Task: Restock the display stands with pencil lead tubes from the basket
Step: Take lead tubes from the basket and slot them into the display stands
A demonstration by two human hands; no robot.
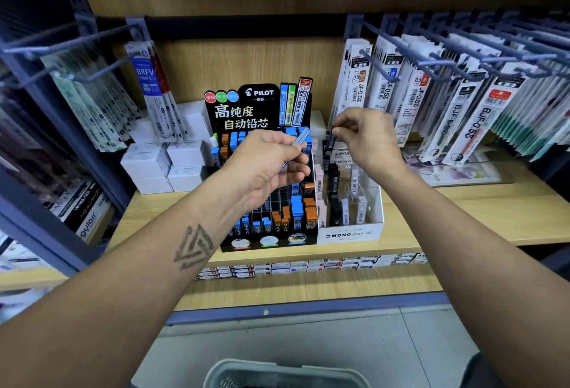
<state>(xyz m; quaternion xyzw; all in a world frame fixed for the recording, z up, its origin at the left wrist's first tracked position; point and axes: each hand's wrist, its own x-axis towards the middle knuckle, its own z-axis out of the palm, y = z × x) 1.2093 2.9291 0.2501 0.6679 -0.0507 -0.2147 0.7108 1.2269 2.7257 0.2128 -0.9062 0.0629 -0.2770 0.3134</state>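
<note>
From the head camera, my left hand (271,162) is raised over the black PILOT display stand (268,196), thumb and fingers curled round a pale blue lead tube (301,140); the tube sticks out past my fingertips up and to the right, tilted, its free end above the stand's back rows. My right hand (367,138) hovers over the white MONO stand (351,227) beside it, thumb and forefinger pinched together just above a dark tube (330,141) standing at that stand's back left; whether they actually hold anything I cannot tell. Both stands sit side by side, touching, near the front edge of the wooden shelf (462,215). The basket (277,372) shows only its pale rim at the bottom edge, below the shelf.
</note>
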